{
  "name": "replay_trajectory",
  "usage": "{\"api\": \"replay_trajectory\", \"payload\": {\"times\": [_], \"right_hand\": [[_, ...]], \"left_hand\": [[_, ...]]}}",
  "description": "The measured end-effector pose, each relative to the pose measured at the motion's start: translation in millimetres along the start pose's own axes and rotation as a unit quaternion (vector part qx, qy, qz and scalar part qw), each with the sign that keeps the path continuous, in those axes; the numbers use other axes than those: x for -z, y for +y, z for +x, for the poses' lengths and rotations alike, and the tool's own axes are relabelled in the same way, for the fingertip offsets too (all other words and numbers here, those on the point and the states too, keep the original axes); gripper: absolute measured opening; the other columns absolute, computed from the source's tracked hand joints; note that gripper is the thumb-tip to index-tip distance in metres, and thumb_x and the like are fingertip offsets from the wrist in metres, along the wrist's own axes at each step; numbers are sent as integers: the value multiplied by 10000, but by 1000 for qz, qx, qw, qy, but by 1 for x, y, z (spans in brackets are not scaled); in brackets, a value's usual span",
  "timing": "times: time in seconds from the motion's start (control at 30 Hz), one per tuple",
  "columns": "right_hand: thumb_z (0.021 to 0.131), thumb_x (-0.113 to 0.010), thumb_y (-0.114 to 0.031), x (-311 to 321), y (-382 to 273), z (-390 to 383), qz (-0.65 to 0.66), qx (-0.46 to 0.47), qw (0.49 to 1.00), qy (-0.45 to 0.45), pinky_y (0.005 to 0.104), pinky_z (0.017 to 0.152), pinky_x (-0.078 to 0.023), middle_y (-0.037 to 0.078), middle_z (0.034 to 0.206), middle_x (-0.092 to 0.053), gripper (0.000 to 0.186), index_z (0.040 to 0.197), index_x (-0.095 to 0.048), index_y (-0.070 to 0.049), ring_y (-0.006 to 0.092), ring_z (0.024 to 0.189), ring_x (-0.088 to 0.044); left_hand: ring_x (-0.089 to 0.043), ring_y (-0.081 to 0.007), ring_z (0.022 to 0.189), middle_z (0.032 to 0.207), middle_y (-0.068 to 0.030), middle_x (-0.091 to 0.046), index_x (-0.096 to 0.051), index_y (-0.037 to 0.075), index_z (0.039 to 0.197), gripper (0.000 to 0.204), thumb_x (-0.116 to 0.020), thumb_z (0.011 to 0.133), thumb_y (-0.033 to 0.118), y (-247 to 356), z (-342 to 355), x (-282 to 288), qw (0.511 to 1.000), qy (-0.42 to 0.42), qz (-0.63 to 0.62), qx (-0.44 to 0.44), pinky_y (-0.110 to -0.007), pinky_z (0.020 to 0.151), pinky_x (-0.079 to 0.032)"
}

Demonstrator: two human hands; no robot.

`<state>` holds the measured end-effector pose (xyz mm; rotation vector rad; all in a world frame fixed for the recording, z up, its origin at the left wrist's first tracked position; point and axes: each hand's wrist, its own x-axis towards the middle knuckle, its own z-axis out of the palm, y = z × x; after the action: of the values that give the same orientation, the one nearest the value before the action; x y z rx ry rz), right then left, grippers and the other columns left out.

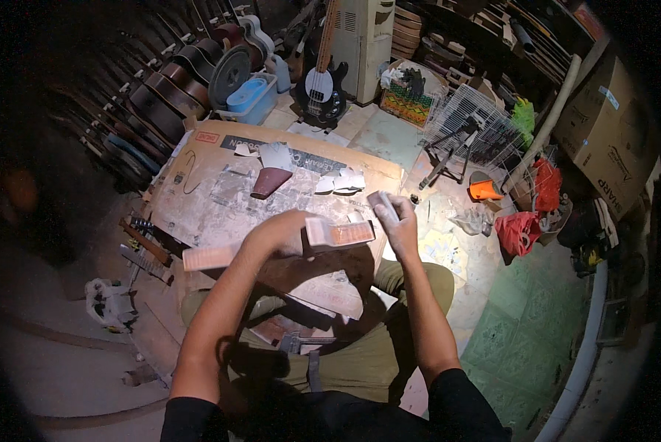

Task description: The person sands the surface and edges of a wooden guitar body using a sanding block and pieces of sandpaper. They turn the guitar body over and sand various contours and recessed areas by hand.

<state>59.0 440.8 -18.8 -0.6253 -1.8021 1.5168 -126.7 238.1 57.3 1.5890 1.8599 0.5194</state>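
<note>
My left hand (280, 230) is closed around a pale, dusty wooden guitar neck (211, 257), held level above my lap. Its thick stepped end (339, 233) sticks out to the right of my fingers, with reddish wood on the side facing me. My right hand (400, 228), white with dust, grips a small flat sanding block (383, 206) just beyond that end, apart from it. On the board in front lie a maroon piece of sandpaper (271, 182), a pale sheet (276, 156) and torn pale scraps (340, 181).
A dusty cardboard-covered board (220, 184) lies before me. Guitars (176, 85) line the back left, near a blue tub (253, 99). An electric bass (322, 88) stands behind. A small tripod (452, 151), wire cage (474, 118), orange object (484, 188) and red bag (518, 232) are right.
</note>
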Motion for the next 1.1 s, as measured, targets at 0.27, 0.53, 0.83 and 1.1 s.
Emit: {"api": "replay_trajectory", "payload": {"times": [0.27,0.53,0.83,1.1], "right_hand": [[918,-687,-179,-27,2,-45,94,-51,994,21,331,903,-496,142,1108,-647,384,1196,-525,30,195,1015,-626],[894,-714,-196,-52,-12,-79,94,-36,993,-65,311,876,-489,107,1111,-623,392,1183,-542,5,167,993,-599],[953,-623,-225,-34,53,-87,248,-329,910,52,271,616,-558,96,977,-628,353,1231,-501,-46,162,765,-663],[964,-612,-265,-40,62,-88,259,-314,913,34,258,533,-530,70,891,-641,296,1167,-538,-63,139,690,-655]], "left_hand": [[-560,-415,1135,1131,-237,-631,-570,-10,1185,812,-886,577,425,-12,-4,-3,949,275,124,96,-446,977,-455],[-675,-328,978,1016,-211,-688,-573,-51,1128,623,-843,739,354,-19,2,-17,853,498,-87,134,-402,878,-510],[-637,-187,955,1000,-93,-665,-583,-26,1103,421,-771,830,232,-55,6,-19,807,529,-208,164,-343,865,-511],[-625,-205,952,1055,-109,-621,-512,-15,1153,587,-820,683,158,-52,23,-33,825,544,-129,80,-358,865,-519]]}}
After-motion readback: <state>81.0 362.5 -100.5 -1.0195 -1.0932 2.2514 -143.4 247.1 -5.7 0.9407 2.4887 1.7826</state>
